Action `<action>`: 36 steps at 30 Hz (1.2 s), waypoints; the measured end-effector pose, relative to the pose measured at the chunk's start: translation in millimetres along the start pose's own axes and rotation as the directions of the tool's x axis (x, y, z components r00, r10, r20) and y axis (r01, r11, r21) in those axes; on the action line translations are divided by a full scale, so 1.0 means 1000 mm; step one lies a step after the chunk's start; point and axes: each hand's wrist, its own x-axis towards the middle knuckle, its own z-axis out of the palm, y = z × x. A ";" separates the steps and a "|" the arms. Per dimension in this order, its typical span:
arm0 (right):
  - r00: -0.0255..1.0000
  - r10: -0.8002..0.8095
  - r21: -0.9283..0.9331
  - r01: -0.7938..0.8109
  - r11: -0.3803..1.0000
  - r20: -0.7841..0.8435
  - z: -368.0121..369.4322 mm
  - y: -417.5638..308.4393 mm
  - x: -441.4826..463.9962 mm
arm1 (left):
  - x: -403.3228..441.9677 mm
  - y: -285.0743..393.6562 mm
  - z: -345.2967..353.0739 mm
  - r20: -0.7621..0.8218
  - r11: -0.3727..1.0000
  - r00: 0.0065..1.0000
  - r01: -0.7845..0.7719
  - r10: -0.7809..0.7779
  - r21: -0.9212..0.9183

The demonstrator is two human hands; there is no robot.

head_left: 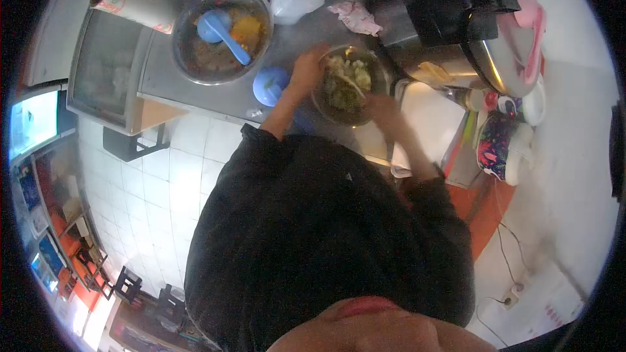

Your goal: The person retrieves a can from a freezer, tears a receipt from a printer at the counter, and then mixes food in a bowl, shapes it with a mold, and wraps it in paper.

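Observation:
A metal bowl point(319, 101) on the counter holds chopped pale and green food point(349, 78). My left hand point(308, 72) grips the bowl's left rim. At its lower right side, my right hand point(383, 112) is blurred by motion, closed on what looks like a spoon point(355, 86) that reaches into the food. Close to my left wrist lies a round blue plastic piece point(269, 86), partly hidden by my forearm. A larger steel basin point(177, 58) to the left contains a reddish-brown and yellow mix, with a blue ladle point(231, 45) resting in it.
A translucent white container point(298, 0) and a crumpled pink wrapper point(355, 17) sit behind the bowl. Right of it stand a large metal appliance with a black top point(450, 3) and a white tray or board point(424, 117). A glass case point(104, 65) borders the counter's left end.

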 end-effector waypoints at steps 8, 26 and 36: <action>0.889 0.405 0.501 -0.456 0.735 0.215 0.028 0.029 -0.010 | 0.000 0.015 -0.009 0.155 0.954 0.981 0.154 -0.116 -0.258; 0.744 0.452 -0.200 -0.408 0.891 0.492 -0.023 -0.073 0.019 | 0.011 0.014 -0.008 0.170 0.955 0.959 0.254 -0.228 -0.151; 0.872 0.287 -0.220 -0.213 0.952 0.398 -0.022 0.058 0.048 | -0.001 0.017 -0.001 0.180 0.928 0.966 0.234 -0.187 -0.290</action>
